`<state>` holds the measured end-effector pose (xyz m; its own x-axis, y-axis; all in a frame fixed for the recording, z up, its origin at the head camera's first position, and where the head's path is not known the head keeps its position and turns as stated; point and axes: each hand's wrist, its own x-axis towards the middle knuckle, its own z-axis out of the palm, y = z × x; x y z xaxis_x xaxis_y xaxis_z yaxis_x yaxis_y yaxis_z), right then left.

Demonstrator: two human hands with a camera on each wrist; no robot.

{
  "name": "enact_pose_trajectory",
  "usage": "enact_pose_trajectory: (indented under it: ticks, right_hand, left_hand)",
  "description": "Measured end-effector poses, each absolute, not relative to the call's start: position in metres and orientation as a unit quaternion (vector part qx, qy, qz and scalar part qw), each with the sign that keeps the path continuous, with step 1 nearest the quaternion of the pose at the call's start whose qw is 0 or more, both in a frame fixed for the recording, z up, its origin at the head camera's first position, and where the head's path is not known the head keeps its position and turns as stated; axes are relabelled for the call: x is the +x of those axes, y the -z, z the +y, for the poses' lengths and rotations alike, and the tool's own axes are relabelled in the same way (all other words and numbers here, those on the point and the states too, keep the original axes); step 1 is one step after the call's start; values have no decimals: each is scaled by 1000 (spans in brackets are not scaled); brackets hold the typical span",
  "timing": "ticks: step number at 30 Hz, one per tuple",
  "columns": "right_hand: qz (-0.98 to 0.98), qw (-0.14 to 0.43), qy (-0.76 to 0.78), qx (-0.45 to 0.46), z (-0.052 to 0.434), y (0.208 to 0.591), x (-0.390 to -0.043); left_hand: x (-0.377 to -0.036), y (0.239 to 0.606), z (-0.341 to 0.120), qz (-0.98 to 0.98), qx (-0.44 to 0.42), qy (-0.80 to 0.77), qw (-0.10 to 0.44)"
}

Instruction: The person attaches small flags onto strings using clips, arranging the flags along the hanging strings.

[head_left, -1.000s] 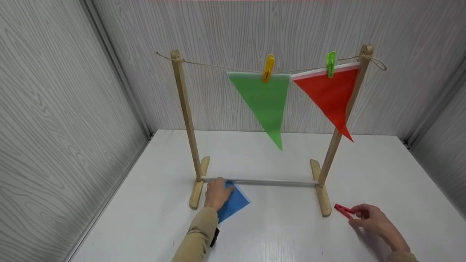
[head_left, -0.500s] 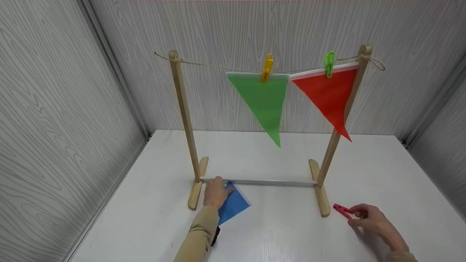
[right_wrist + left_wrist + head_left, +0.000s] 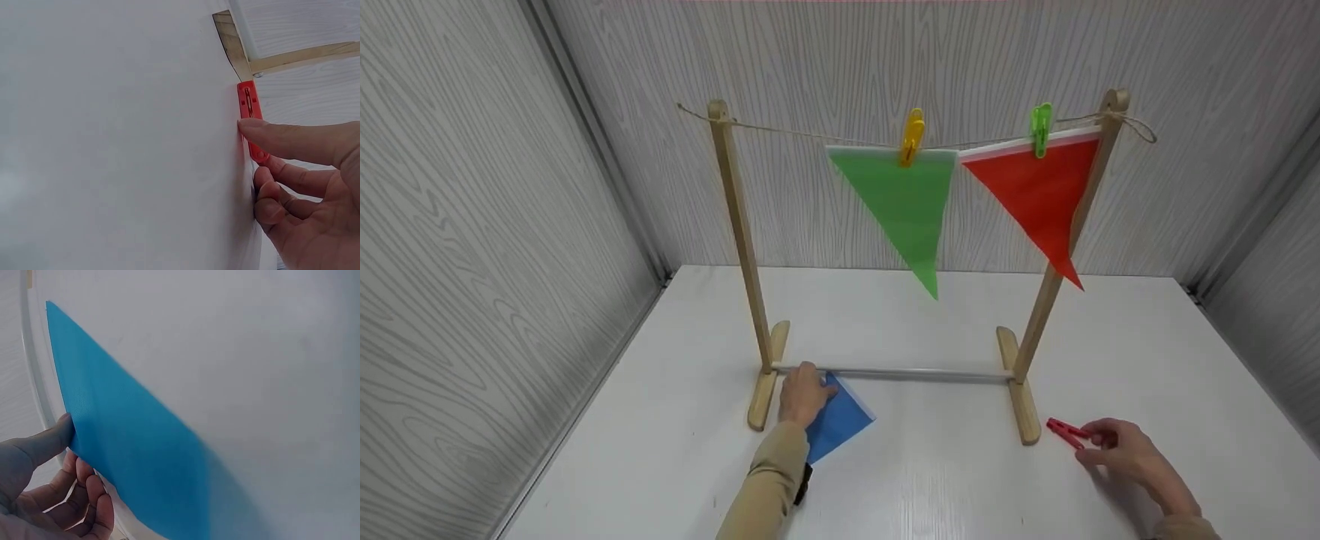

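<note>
Nearest to us, our right hand [image 3: 1117, 450] pinches a red clothespin [image 3: 1065, 432] lying on the white tabletop [image 3: 930, 480], just beside the right foot of the wooden rack [image 3: 1024, 409]. Our left hand [image 3: 802, 394] grips the edge of a blue flag [image 3: 840, 421] that lies flat by the rack's low bar. Farther up, a green flag [image 3: 904, 202] and a red flag [image 3: 1039, 195] hang pegged on the string [image 3: 802, 135], with open string left of them.

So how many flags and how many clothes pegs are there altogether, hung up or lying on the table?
Flags: 3, namely green flag and red flag on the string, blue flag on the table under the left hand.
Pegs: 3, namely yellow peg, green peg, red peg at the right hand.
Total: 6.
</note>
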<state>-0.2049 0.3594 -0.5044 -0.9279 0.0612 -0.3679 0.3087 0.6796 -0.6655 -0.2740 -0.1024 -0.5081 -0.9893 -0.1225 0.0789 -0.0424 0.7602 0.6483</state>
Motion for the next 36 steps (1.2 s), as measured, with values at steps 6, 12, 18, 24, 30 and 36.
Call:
enact_pose_trajectory:
  ticks: [6,12,18,24,30,36]
  right_hand:
    - [903,158,386,104,359,504,-204]
    - [906,151,382,98,358,504,-204]
    - [910,149,377,93,357,503,-204]
    - [913,146,369,90,355,503,-205]
    - [916,142,364,85,356,504,-206]
    - [917,144,362,86,356,504,-206]
  left_hand:
    - [-275,505,-108,-918,62,391,34]
    - [-276,503,-116,-896,65,438,36]
    - [-273,501,-123,-869,88,486,5]
    - [-272,499,-127,-828,122,545,-41]
    - [-272,501,-131,-807,134,573,-48]
    - [-271,502,-130,-783,145,603,-44]
